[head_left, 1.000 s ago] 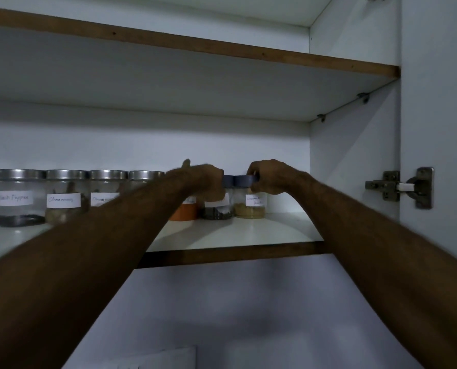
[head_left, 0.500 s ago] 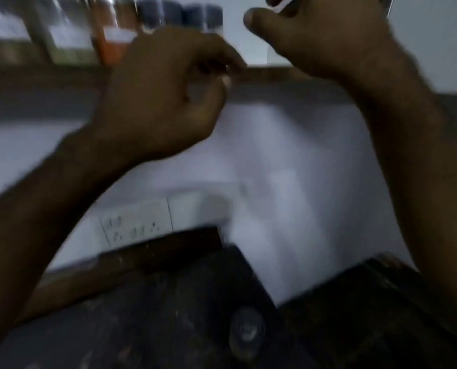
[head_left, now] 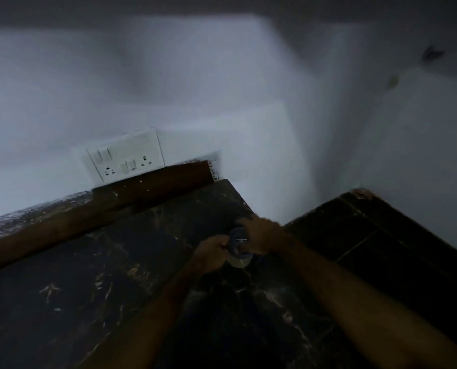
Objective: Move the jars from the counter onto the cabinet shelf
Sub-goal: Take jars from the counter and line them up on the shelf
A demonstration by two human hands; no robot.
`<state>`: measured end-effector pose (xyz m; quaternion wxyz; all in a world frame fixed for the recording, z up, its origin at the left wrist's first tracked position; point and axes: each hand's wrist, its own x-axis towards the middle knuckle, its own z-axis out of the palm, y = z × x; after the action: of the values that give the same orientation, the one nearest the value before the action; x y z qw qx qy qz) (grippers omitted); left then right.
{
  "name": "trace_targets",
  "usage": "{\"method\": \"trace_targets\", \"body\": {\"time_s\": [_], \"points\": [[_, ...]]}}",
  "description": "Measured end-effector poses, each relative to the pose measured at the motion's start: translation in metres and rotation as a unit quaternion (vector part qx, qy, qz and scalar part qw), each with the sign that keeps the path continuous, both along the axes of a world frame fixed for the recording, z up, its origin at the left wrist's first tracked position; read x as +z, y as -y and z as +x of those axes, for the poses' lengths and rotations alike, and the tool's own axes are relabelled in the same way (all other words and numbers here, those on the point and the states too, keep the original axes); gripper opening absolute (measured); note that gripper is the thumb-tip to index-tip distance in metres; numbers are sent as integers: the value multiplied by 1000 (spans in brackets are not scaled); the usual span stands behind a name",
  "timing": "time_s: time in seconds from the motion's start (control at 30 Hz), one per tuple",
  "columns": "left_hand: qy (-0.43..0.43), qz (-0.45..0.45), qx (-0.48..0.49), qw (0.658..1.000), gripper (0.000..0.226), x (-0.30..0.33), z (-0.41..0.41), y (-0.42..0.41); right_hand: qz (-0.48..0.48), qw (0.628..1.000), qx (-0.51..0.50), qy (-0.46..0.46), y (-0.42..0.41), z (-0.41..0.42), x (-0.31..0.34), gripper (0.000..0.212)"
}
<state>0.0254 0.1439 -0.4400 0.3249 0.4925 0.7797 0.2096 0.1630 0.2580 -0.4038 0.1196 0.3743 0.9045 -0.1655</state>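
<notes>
Dark, scratched stone is what I see now: the counter (head_left: 115,275) fills my view, where a second ago I had both hands up at the shelf among the row of jars. That trip looks finished, so I judge I am starting another. My left hand (head_left: 211,253) and right hand (head_left: 259,237) both curl around one jar (head_left: 238,249), which sits between them on the counter. I count one jar, two hands, and one switch plate (head_left: 123,158) on the wall, well beyond my left hand. No shelf shows.
</notes>
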Motion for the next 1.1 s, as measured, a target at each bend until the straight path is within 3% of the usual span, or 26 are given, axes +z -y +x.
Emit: {"method": "trace_targets", "body": {"time_s": [0.07, 0.17, 0.3, 0.4, 0.5, 0.67, 0.8, 0.93, 1.1], "points": [[13, 9, 16, 1000, 33, -16, 5, 4, -39, 999, -1, 24, 5, -5, -23, 71], [56, 35, 38, 997, 40, -26, 7, 7, -37, 999, -6, -13, 9, -9, -41, 67], [222, 40, 105, 969, 43, -29, 0, 6, -64, 998, 0, -29, -5, -10, -40, 59], [358, 56, 251, 898, 42, -16, -7, 5, -114, 991, 8, -68, -23, -9, -3, 49], [466, 69, 301, 829, 41, 3, -14, 7, -108, 986, 57, -114, -35, -6, 65, 51], [684, 60, 151, 711, 71, 50, -6, 4, -106, 965, 104, -216, -27, 0, 179, 43], [773, 151, 57, 613, 79, 90, 4, 2, -120, 949, 132, -261, -21, 3, 226, 42], [754, 252, 39, 606, 82, 116, 3, -1, -94, 942, 133, -295, -20, 9, 258, 38], [728, 300, 8, 616, 81, 135, 3, -6, -85, 939, 75, -326, -12, 6, 276, 15]]}}
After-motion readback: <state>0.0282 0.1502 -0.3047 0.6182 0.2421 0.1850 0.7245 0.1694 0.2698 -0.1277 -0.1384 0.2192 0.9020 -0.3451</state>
